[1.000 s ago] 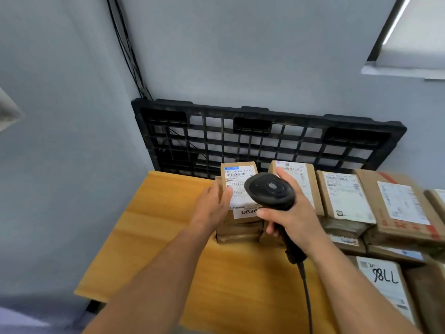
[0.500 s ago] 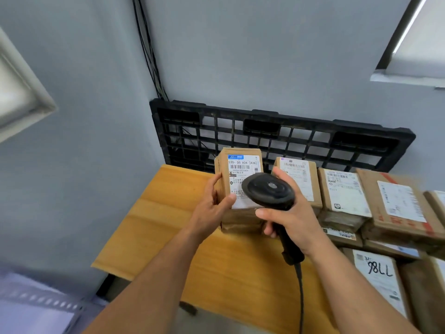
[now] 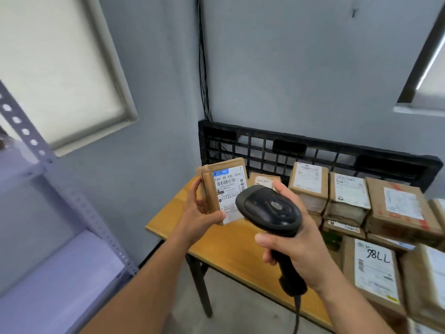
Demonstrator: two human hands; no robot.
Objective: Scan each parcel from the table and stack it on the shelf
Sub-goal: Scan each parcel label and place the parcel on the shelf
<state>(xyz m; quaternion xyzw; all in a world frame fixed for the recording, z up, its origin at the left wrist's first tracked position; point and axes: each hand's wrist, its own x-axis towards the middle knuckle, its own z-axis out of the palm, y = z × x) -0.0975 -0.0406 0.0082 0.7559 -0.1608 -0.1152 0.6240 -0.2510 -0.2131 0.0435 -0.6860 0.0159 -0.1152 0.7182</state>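
Observation:
My left hand [image 3: 197, 218] grips a small brown cardboard parcel [image 3: 225, 189] with a white barcode label, held up in the air above the left end of the wooden table [image 3: 231, 247]. My right hand [image 3: 296, 244] holds a black corded barcode scanner [image 3: 269, 210] by its handle, the head just right of the parcel's label and covering its lower right corner. Several more labelled brown parcels [image 3: 349, 201] lie stacked on the right part of the table, one marked "98LL" [image 3: 375, 268].
A grey metal shelf [image 3: 60, 256] with a perforated upright stands at the left. A black plastic pallet [image 3: 313, 150] leans against the wall behind the table. Black cables [image 3: 203, 68] run down the corner. Bare floor shows under the table's left end.
My left hand lifted the parcel off the pile and brought it up and left, clear of the table. The view turned left, bringing the shelf in. The scanner stayed beside the label.

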